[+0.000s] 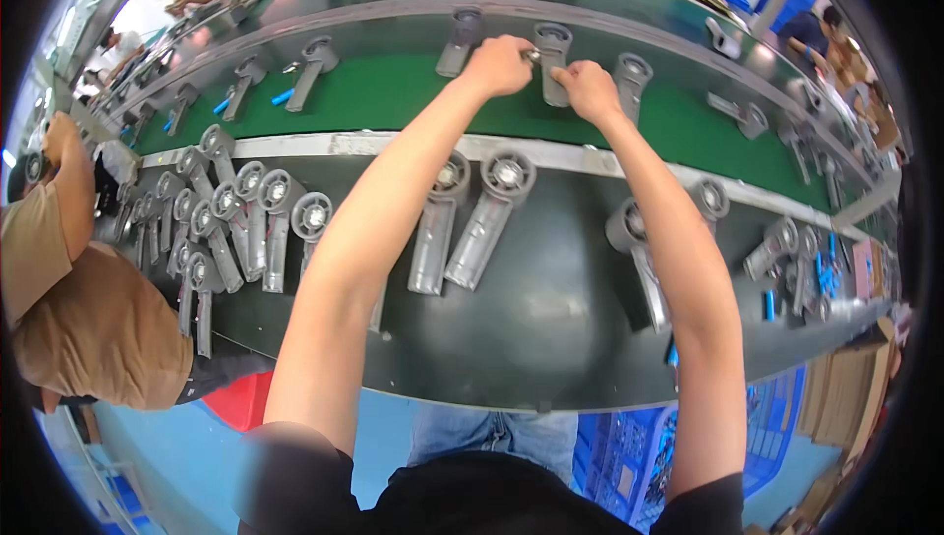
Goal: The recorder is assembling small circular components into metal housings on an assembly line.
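Both my arms stretch forward over the green conveyor belt. My left hand is closed, and a small metallic part, too small to name, shows at its fingertips. Right beside those fingertips, a grey handheld fan housing lies on the belt with its round head away from me. My right hand is closed at the housing's handle, thumb and fingertips on its right edge. Another grey housing lies just left of my left hand, and a third one lies behind my right hand.
On the dark workbench lie two fan halves, a fan half under my right arm, and a cluster of several more at left. A metal rail borders the belt. A co-worker sits at left; a blue crate stands below.
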Action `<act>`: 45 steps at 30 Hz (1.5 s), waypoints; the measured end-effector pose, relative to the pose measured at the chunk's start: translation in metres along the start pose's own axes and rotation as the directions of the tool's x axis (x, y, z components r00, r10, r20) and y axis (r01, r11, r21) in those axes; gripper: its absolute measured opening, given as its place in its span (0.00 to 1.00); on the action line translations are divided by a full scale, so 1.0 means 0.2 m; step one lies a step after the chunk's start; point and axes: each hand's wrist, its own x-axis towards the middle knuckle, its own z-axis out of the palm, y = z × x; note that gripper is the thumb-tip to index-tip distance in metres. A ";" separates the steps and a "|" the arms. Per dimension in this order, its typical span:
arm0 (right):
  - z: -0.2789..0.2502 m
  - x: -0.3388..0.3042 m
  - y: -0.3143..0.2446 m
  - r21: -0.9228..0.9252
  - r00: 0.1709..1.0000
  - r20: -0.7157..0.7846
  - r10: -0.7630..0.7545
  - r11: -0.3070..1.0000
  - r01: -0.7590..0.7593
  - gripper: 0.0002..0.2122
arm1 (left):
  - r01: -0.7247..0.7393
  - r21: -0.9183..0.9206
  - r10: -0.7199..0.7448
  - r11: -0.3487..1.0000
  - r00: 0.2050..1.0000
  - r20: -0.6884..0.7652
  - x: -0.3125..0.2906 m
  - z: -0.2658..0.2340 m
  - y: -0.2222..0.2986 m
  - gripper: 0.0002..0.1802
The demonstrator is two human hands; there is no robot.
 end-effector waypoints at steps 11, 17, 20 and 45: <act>-0.46 -0.28 -0.01 -0.175 0.991 -0.114 -0.075 0.983 0.054 0.19 | -0.041 0.245 0.031 0.969 0.999 0.043 0.47 -0.19 -0.63 0.38; -1.09 -0.87 0.34 -0.090 0.939 -0.320 0.128 0.982 -0.165 0.18 | -0.010 0.237 0.081 0.971 0.953 -0.292 0.31 -0.42 -0.58 0.39; -1.36 -1.27 0.65 -0.125 0.854 -0.401 0.331 0.904 -0.409 0.16 | -0.061 0.212 0.112 0.975 0.965 -0.239 0.02 -0.52 -0.16 0.37; -0.80 -1.77 0.24 0.611 0.852 -0.480 0.207 0.776 0.156 0.10 | -0.389 -0.472 0.299 0.791 0.919 -0.255 -1.39 -0.02 0.78 0.16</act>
